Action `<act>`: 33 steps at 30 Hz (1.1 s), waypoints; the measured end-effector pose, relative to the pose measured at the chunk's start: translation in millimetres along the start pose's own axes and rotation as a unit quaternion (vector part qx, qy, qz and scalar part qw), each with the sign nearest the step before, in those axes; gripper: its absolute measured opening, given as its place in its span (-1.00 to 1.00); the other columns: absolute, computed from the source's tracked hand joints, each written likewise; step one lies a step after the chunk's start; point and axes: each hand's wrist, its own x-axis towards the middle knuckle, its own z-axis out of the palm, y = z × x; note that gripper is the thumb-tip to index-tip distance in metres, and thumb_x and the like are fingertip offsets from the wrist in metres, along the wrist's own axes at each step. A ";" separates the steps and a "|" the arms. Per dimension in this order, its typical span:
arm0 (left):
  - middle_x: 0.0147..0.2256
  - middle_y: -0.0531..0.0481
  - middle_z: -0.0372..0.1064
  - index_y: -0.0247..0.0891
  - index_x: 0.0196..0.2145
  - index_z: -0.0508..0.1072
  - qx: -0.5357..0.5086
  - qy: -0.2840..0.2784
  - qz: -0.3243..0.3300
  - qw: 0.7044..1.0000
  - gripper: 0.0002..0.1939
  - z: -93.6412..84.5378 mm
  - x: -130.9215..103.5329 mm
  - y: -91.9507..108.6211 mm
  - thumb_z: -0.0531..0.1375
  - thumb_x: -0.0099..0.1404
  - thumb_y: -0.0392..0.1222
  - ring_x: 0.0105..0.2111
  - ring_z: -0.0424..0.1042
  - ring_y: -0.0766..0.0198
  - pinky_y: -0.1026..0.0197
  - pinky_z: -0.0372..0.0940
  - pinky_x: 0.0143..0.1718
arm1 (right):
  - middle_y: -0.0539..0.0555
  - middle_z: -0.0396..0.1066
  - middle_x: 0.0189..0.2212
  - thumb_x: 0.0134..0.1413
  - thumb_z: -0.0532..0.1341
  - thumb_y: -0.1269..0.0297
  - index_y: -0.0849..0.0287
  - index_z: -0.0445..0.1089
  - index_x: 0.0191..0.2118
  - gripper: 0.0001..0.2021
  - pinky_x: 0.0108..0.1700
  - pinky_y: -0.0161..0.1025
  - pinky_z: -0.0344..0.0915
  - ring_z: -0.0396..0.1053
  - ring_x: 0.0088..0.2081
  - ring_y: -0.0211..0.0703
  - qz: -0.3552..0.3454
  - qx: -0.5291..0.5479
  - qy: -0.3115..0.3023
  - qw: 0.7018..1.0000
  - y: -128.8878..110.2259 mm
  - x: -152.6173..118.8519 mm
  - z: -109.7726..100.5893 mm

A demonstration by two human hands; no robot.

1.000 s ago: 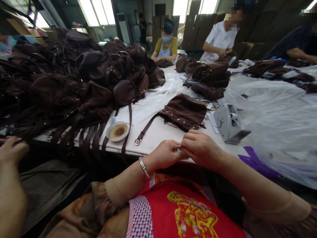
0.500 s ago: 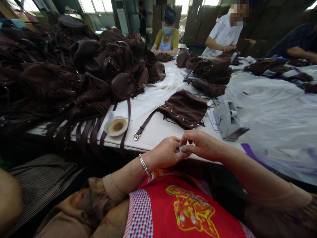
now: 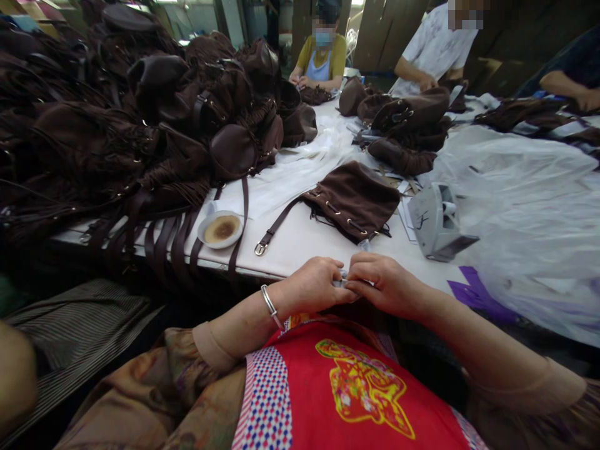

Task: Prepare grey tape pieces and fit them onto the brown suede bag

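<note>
Just over the table's near edge, my left hand (image 3: pixel 319 286) and my right hand (image 3: pixel 388 282) meet with fingers closed. Between their fingertips shows a small whitish-grey piece (image 3: pixel 344 275); its kind is too small to make out, and fingers hide part of it. Beyond them lies a dark brown drawstring bag (image 3: pixel 359 199) with gold eyelets, its buckled strap (image 3: pixel 276 231) stretched to the left. A small clear scrap (image 3: pixel 364 245) sits between the bag and my right hand.
Brown fringed bags (image 3: pixel 169 125) pile high on the left. A white bowl (image 3: pixel 220 230) of tan paste stands near the edge. Right are a grey tape dispenser (image 3: pixel 438 222) and plastic sheeting (image 3: pixel 525 206). Co-workers (image 3: pixel 321 62) work across the table; someone's arm shows at lower left.
My right hand's raised, curled fingers have lowered and closed against the small piece. My left hand stays nearly in place. The view has tipped slightly downward.
</note>
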 end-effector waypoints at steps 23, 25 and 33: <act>0.21 -0.43 0.19 -0.41 -0.13 0.46 0.203 0.206 0.130 0.948 -0.80 0.4 -4.5 -23.9 0.17 0.28 -0.35 0.23 0.22 -0.06 -0.14 0.23 0.24 | 0.14 0.46 -0.31 0.24 0.15 0.44 0.17 0.49 -0.18 -0.84 -0.24 -0.21 0.27 0.33 -0.31 -0.16 -0.043 -0.056 0.114 0.991 -22.5 -32.1 10.8; 0.24 -0.41 0.15 -0.41 -0.04 0.41 0.239 0.220 0.140 0.935 -0.74 -0.5 -4.0 -26.9 0.12 0.31 -0.36 0.26 0.17 -0.07 -0.19 0.21 0.25 | 0.14 0.47 -0.27 0.26 0.12 0.41 0.15 0.50 -0.17 -0.81 -0.22 -0.23 0.30 0.37 -0.28 -0.17 -0.020 -0.025 0.047 0.998 -21.3 -39.7 13.8; 0.27 -0.42 0.09 -0.46 0.04 0.36 0.296 0.236 0.146 0.914 -0.67 5.4 -2.0 -22.4 0.05 0.34 -0.41 0.30 0.08 -0.13 -0.23 0.20 0.26 | 0.01 0.36 -0.57 0.23 0.13 -0.09 0.19 0.43 -0.45 -0.55 -0.47 -0.29 0.20 0.28 -0.52 -0.23 0.311 0.218 0.123 0.917 -17.4 -30.8 25.8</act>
